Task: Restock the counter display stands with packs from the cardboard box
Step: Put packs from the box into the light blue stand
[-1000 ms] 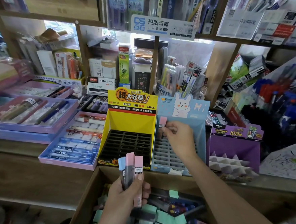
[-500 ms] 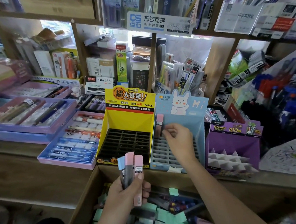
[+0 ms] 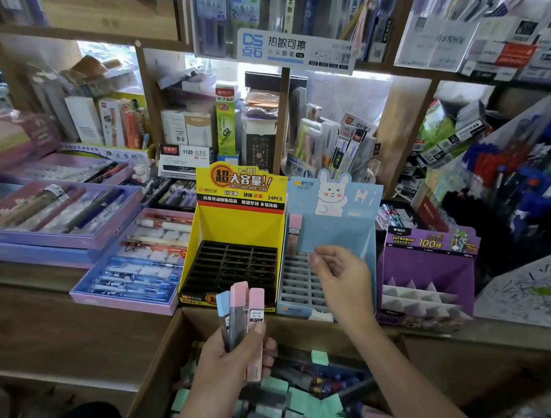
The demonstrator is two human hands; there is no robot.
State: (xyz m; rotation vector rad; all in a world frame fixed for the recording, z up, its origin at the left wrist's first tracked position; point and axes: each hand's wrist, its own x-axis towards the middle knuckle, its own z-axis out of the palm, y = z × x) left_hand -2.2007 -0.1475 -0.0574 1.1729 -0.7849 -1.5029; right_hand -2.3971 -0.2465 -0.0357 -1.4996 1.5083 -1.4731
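Cluttered counter (image 3: 47, 323). Blue stand (image 3: 337, 236): pink pack (image 3: 294, 233) back-left. My right hand (image 3: 344, 279) empty, fingers loose; left hand (image 3: 224, 368) clamps three packs (image 3: 241, 311). Seat next alongside, upright.

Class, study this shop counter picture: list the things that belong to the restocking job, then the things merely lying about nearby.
In the job: cardboard box; three packs gripped by the left hand; pink pack standing in the blue rabbit stand; yellow stand; right hand, holding nothing.
Lying about: pen trays at left; white 1120 box; shelf sign overhead.
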